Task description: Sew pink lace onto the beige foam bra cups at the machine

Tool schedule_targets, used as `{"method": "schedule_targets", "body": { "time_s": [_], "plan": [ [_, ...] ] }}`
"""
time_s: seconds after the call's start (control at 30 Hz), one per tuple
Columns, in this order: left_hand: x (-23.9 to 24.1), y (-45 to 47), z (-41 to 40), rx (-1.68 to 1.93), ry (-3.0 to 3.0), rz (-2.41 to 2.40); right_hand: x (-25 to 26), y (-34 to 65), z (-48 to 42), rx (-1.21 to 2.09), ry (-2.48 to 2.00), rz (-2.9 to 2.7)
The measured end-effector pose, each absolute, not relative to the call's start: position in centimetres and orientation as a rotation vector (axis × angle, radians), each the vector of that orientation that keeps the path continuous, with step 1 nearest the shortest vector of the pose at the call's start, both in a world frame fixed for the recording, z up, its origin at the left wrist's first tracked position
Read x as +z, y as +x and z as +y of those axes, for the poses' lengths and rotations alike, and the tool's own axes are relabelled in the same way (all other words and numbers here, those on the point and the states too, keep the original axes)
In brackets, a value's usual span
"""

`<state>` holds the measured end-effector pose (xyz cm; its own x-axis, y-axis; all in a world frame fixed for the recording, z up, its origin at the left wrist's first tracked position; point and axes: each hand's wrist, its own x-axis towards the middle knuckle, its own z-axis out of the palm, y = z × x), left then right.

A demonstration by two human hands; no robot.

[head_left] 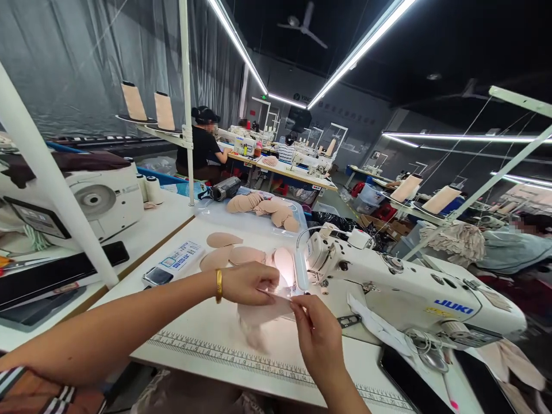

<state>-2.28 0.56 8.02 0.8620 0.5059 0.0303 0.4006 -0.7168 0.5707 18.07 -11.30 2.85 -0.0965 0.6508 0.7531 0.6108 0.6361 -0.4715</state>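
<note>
A thin beige fabric piece (261,319) is stretched by its upper edge between my two hands, its lower part hanging down blurred over the white table. My left hand (248,283), with a gold bracelet at the wrist, pinches one end. The other end is between the thumb and fingers of my right hand (318,332). Just beyond my hands, a rounded beige pad (283,261) lies under the light of the sewing machine (401,287). More teardrop-shaped pads (223,240) lie behind my left hand. The needle area is partly hidden by a white lamp (301,269).
A clear plastic tray (202,218) at the back holds several beige pads. Beside my left forearm lie a small dark device (157,277) and a printed card (183,256). A ruler tape (241,359) runs along the front edge. A phone (409,379) lies right; co-workers sit farther off.
</note>
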Motion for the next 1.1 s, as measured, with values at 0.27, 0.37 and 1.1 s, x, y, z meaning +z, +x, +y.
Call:
{"method": "schedule_targets", "body": {
  "time_s": [0.27,0.37,1.1],
  "plan": [
    [5.2,-5.3,-2.6,0.424,3.243,0.647,-1.2,19.3,-8.4,-0.182,-0.956,-2.094],
    [3.2,-3.9,-3.0,0.324,3.217,0.517,-2.8,21.1,-7.0,-0.028,-1.008,-2.284],
    [-2.6,2.5,0.3,0.506,3.18,0.567,-3.2,26.5,-5.9,0.141,-1.035,-2.37]
  ]
}}
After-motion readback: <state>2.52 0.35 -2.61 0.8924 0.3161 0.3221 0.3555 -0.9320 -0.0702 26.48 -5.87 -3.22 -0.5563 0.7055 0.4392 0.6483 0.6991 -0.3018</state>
